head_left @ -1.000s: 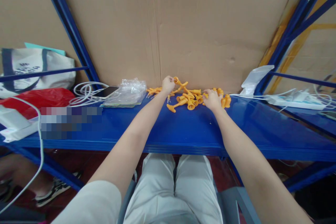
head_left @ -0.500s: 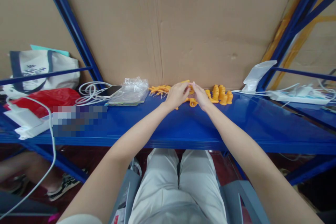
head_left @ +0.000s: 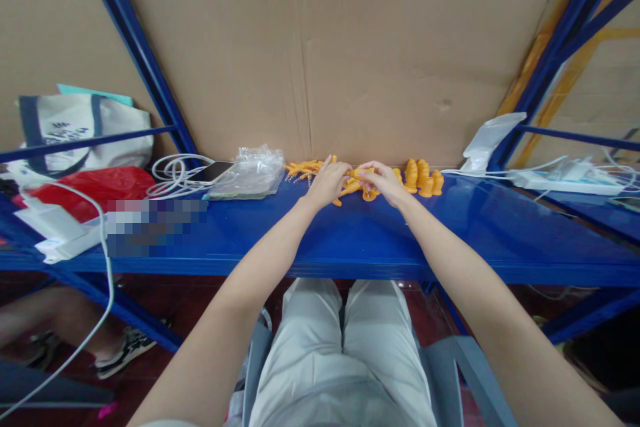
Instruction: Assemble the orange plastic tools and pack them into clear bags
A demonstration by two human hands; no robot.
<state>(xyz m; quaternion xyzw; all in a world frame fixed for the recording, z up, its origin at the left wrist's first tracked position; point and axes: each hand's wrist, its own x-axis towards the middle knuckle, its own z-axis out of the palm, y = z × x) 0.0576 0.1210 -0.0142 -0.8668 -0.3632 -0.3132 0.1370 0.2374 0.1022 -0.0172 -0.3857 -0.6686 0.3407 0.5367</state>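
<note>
My left hand and my right hand are close together over the back of the blue shelf. Between their fingertips is a small orange plastic piece, pinched from both sides; its exact shape is partly covered by fingers. More orange pieces lie just under and between the hands. To the left of my left hand is a pile of slim orange pieces with thin silvery chains or spirals. Several thick, rounded orange pieces stand upright to the right of my right hand.
A clear plastic bag, a phone and coiled white cable sit left. Beyond are a red bag and a canvas bag. A cardboard wall closes the back. A power strip lies right; another person's leg shows lower left.
My hands have moved slightly apart and a little lower, uncovering the orange piece between the fingertips. Earlier the fingers were steepled together. The view has shifted slightly.
</note>
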